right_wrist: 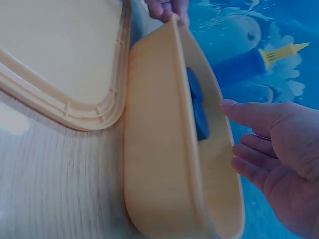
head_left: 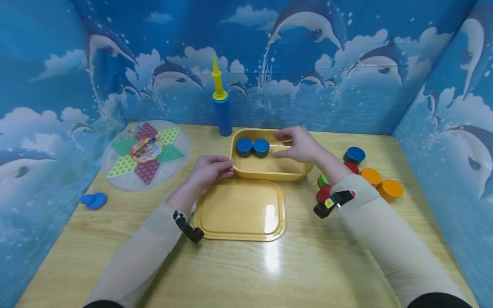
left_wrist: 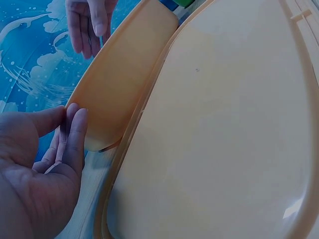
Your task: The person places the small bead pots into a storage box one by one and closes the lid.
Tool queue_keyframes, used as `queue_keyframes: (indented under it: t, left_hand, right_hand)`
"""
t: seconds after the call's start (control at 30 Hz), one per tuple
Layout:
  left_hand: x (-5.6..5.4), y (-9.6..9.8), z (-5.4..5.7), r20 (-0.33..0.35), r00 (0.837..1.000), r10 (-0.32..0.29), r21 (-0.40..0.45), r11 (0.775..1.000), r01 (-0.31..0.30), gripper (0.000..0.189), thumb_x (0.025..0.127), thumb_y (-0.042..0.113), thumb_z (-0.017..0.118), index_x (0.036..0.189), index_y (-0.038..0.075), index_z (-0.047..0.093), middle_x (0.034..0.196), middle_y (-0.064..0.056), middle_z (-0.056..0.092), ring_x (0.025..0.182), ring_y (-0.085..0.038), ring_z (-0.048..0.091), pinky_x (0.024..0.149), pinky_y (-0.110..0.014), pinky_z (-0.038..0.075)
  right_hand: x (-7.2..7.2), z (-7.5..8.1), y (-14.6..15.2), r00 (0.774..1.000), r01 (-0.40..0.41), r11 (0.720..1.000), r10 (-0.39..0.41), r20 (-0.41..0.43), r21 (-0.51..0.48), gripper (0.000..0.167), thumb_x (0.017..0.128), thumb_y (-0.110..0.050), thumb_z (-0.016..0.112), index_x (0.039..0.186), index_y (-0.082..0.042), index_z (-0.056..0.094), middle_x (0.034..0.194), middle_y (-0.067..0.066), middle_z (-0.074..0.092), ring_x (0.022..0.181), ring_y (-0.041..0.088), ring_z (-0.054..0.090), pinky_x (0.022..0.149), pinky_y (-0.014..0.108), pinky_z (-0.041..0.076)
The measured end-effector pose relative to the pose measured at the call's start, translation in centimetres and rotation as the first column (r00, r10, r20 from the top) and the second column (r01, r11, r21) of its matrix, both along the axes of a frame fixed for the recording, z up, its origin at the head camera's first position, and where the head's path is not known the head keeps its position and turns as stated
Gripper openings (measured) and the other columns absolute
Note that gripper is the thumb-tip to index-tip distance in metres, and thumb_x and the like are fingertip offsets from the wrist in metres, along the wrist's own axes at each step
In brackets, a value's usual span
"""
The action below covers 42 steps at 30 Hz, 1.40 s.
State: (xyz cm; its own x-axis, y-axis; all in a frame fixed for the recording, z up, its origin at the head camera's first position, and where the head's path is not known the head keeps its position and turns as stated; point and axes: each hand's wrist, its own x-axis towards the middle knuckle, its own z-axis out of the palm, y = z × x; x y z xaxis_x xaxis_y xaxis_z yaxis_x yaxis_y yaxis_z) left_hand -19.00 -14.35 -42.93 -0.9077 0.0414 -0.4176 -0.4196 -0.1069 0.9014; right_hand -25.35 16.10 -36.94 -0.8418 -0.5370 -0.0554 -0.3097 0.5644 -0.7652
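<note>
A yellow plastic box (head_left: 269, 176) stands on the table, with two blue round blocks (head_left: 253, 148) side by side in its left half. My left hand (head_left: 208, 171) pinches the box's left rim between thumb and fingers. Over the right part of the box, my right hand (head_left: 298, 145) has its thumb and fingers apart, with nothing between them in the right wrist view (right_wrist: 279, 154). In front of the box lies a flat yellow lid (head_left: 239, 209), close to the box's near wall.
Right of the box are a blue round block (head_left: 354, 155), orange round blocks (head_left: 390, 190), and red and green ones partly behind my right arm. A blue pump (head_left: 222, 117) with a yellow top stands behind. Leftward lie a star-patterned game board (head_left: 146, 154) and a small blue object (head_left: 94, 200).
</note>
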Motion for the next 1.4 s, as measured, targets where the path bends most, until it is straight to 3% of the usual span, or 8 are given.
queue_keyframes:
  t: [0.23, 0.77, 0.9, 1.1, 1.4]
  left_hand:
    - [0.2, 0.0, 0.2, -0.01, 1.0, -0.004, -0.008, 1.0, 0.004, 0.029, 0.102, 0.004, 0.072, 0.127, -0.008, 0.066, 0.109, -0.02, 0.071, 0.089, -0.021, 0.076, 0.087, -0.033, 0.065]
    - [0.0, 0.1, 0.1, 0.013, 1.0, 0.008, -0.029, 1.0, -0.008, 0.029, 0.101, 0.007, 0.073, 0.127, -0.006, 0.067, 0.11, -0.02, 0.072, 0.091, -0.022, 0.076, 0.087, -0.033, 0.065]
    - [0.0, 0.1, 0.1, 0.02, 1.0, 0.01, -0.037, 0.999, -0.01, 0.029, 0.101, 0.006, 0.073, 0.127, -0.005, 0.067, 0.112, -0.021, 0.071, 0.092, -0.022, 0.076, 0.087, -0.033, 0.065]
    - [0.0, 0.2, 0.1, 0.013, 1.0, 0.011, -0.034, 0.999, -0.01, 0.029, 0.102, 0.005, 0.072, 0.128, -0.006, 0.066, 0.112, -0.021, 0.07, 0.09, -0.021, 0.076, 0.087, -0.032, 0.065]
    - [0.0, 0.3, 0.2, 0.006, 1.0, 0.007, -0.034, 0.999, -0.007, 0.031, 0.102, 0.005, 0.071, 0.131, -0.006, 0.065, 0.117, -0.021, 0.069, 0.093, -0.022, 0.076, 0.088, -0.033, 0.065]
  right_hand:
    - [2.5, 1.5, 3.2, 0.999, 0.032, 0.999, -0.033, -0.025, -0.017, 0.067, 0.093, -0.017, 0.086, 0.151, -0.001, 0.055, 0.15, 0.019, 0.057, 0.138, 0.035, 0.053, 0.114, 0.05, 0.049]
    - [8.2, 2.4, 10.8, 0.982, 0.169, 0.986, -0.168, -0.09, 0.01, 0.063, 0.092, -0.019, 0.087, 0.144, 0.002, 0.059, 0.145, 0.022, 0.06, 0.134, 0.041, 0.058, 0.109, 0.053, 0.052]
    - [9.5, 1.9, 12.2, 0.975, 0.207, 0.978, -0.202, -0.095, 0.042, 0.066, 0.091, -0.024, 0.088, 0.145, 0.0, 0.059, 0.143, 0.019, 0.062, 0.131, 0.039, 0.061, 0.106, 0.05, 0.054]
    - [11.7, 0.1, 13.9, 0.966, 0.236, 0.971, -0.23, -0.114, 0.04, 0.068, 0.091, -0.027, 0.088, 0.146, 0.001, 0.058, 0.142, 0.021, 0.063, 0.129, 0.041, 0.062, 0.099, 0.019, 0.056]
    - [14.1, -2.7, 15.2, 0.944, 0.323, 0.946, -0.321, -0.076, 0.014, 0.068, 0.09, -0.035, 0.089, 0.14, 0.002, 0.061, 0.137, 0.019, 0.065, 0.125, 0.042, 0.064, 0.099, 0.016, 0.054]
